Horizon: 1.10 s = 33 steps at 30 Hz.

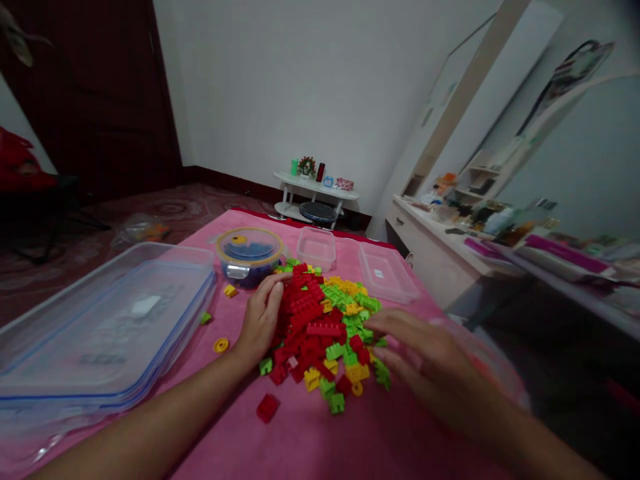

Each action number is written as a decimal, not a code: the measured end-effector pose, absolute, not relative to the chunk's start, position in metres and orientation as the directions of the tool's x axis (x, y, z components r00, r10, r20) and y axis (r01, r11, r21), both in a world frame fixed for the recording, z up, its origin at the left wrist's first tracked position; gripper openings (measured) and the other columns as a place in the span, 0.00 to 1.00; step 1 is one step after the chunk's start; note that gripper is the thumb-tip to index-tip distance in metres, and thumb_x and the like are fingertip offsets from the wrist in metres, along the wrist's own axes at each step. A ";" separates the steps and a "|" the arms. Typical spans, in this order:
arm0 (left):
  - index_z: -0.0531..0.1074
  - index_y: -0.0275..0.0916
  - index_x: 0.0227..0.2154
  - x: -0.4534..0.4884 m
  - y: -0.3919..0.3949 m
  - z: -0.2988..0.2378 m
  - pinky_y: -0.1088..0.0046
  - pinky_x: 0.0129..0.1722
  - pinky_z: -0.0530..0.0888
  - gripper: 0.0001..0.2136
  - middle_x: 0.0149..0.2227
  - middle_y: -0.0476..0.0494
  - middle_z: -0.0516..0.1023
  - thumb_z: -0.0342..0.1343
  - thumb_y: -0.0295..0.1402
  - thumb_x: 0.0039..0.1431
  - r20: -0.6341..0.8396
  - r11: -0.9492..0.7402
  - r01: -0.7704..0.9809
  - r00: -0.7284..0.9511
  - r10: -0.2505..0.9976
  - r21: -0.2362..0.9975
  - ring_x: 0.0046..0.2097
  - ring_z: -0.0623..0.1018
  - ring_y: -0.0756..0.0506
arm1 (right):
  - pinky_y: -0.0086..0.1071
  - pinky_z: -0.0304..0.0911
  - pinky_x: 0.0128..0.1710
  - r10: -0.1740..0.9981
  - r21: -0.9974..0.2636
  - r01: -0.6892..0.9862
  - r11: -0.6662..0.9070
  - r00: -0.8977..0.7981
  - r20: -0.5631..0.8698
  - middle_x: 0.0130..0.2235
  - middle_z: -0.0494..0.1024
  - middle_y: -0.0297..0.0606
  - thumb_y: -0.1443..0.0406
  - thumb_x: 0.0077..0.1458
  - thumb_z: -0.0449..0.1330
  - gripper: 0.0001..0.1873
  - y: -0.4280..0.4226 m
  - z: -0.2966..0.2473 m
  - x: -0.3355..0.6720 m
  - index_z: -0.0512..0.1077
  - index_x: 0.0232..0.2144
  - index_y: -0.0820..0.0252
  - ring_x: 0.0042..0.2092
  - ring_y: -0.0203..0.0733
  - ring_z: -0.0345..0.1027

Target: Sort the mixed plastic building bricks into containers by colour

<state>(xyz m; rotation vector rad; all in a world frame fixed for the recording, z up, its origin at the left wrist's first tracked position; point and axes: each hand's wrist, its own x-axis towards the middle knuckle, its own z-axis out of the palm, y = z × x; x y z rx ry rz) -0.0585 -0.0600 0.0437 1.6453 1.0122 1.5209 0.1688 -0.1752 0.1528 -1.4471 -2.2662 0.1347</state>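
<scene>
While Two Hands Flank It, a Heap of Toy Bricks (305, 320) Sits on Pink Cloth (320, 450)

Taking the heap as the centre of the dial, with twelve o'clock farthest from the person, the left hand (261, 310) rests at nine, its side against the red bricks. Its fingers lie together, slightly bent; whether the palm covers a brick, I cannot tell. Between three and four, the blurred right hand (430, 357) has its fingers extended, thumb apart, beside the green bricks (356, 323), with nothing visible in its grasp.

A round container (250, 245) with a yellow-rimmed lid stands near eleven. One clear tray (316, 248) is at twelve, a larger clear tray (389, 275) near two. Beyond the left hand, toward nine, lie a yellow ring (221, 345) and big clear containers (100, 327) edged in blue. A lone red brick (268, 407) lies at seven.
</scene>
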 end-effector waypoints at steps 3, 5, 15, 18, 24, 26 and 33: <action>0.72 0.35 0.42 -0.057 -0.058 0.058 0.67 0.47 0.71 0.18 0.42 0.41 0.77 0.41 0.41 0.65 0.422 -0.421 -0.055 0.020 0.906 0.905 0.44 0.76 0.45 | 0.33 0.64 0.49 0.821 -0.332 0.754 0.566 -0.478 0.313 0.50 0.73 0.39 0.68 0.57 0.54 0.16 -0.181 0.138 0.131 0.71 0.47 0.52 0.50 0.40 0.67; 0.72 0.35 0.42 -0.054 -0.055 0.070 0.69 0.43 0.72 0.19 0.37 0.42 0.78 0.42 0.42 0.65 0.416 -0.406 -0.125 0.067 0.907 0.905 0.40 0.77 0.46 | 0.34 0.63 0.49 0.796 -0.359 0.711 0.604 -0.513 0.322 0.50 0.73 0.39 0.68 0.58 0.54 0.14 -0.175 0.126 0.109 0.72 0.45 0.54 0.49 0.40 0.67; 0.74 0.37 0.42 -0.116 -0.057 0.130 0.72 0.38 0.74 0.14 0.35 0.44 0.79 0.49 0.37 0.61 0.546 -0.611 0.263 0.284 0.788 0.746 0.36 0.77 0.47 | 0.52 0.36 0.64 0.479 -0.134 0.461 0.877 -0.860 0.176 0.59 0.65 0.38 0.57 0.61 0.51 0.16 -0.146 0.059 0.050 0.68 0.49 0.55 0.64 0.47 0.47; 0.73 0.39 0.45 -0.174 -0.053 0.131 0.67 0.46 0.71 0.13 0.41 0.42 0.78 0.50 0.35 0.59 0.617 -0.615 0.630 0.261 0.742 0.473 0.42 0.76 0.45 | 0.50 0.40 0.64 0.540 -0.086 0.538 0.839 -0.799 0.266 0.58 0.67 0.35 0.62 0.64 0.48 0.15 -0.139 0.037 0.053 0.68 0.50 0.53 0.64 0.45 0.48; 0.69 0.33 0.47 -0.291 -0.042 0.104 0.53 0.48 0.69 0.22 0.46 0.35 0.74 0.57 0.39 0.50 0.345 -0.008 1.000 0.011 0.938 -0.008 0.49 0.73 0.34 | 0.50 0.44 0.64 0.535 -0.066 0.553 0.831 -0.760 0.371 0.55 0.70 0.35 0.64 0.59 0.54 0.14 -0.135 0.018 0.055 0.70 0.47 0.52 0.62 0.46 0.53; 0.71 0.32 0.40 -0.313 -0.043 0.093 0.57 0.43 0.72 0.17 0.37 0.41 0.75 0.51 0.41 0.56 0.250 0.067 0.993 -0.041 0.967 -0.097 0.44 0.76 0.37 | 0.49 0.44 0.64 0.531 -0.067 0.550 0.832 -0.757 0.380 0.55 0.70 0.35 0.65 0.59 0.55 0.14 -0.136 0.017 0.054 0.70 0.47 0.53 0.62 0.46 0.53; 0.70 0.38 0.22 -0.337 -0.052 0.092 0.62 0.35 0.74 0.11 0.20 0.50 0.68 0.53 0.40 0.53 0.420 0.140 0.985 -0.171 0.891 0.102 0.29 0.77 0.42 | 0.47 0.45 0.64 0.533 -0.062 0.551 0.832 -0.766 0.359 0.55 0.70 0.36 0.65 0.60 0.53 0.13 -0.137 0.020 0.055 0.69 0.46 0.55 0.62 0.46 0.52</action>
